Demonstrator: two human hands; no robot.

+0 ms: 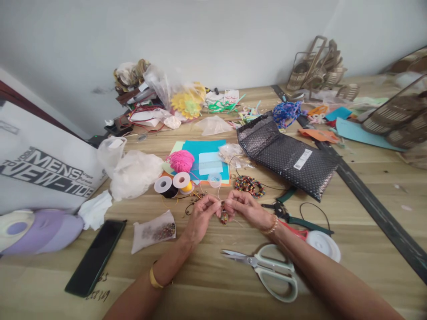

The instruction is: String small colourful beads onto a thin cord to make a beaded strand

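Scissors: metal-bladed scissors with pale green looped handles lie below the wrists, blades leftward; that spot probably keeps them reachable yet out of the fingers' way.
Phone: a black rectangular phone lies flat at the left, apart from the handwork.
Bead pouch: a whitish, partly see-through pouch of dark beads rests beside the left forearm, seemingly for easy access.
Left grip: the left hand pinches a thin pale cord between thumb and forefinger.
Right grip: the right hand pinches at the same cord, fingertips just beside the left's; holding so close likely gives fine control.
Beadwork: a short multicoloured strand of round beads hangs just below the fingertips, between the hands; whether a finger touches it is too small to tell.
Coil: multicoloured beaded loops lie heaped beyond the right hand, perhaps to stay tidy.
Spools: a white-flanged spool of black thread stands beyond the left hand, apparently upright against rolling.
Mailer: a black bubble-wrap mailer lies farther right.
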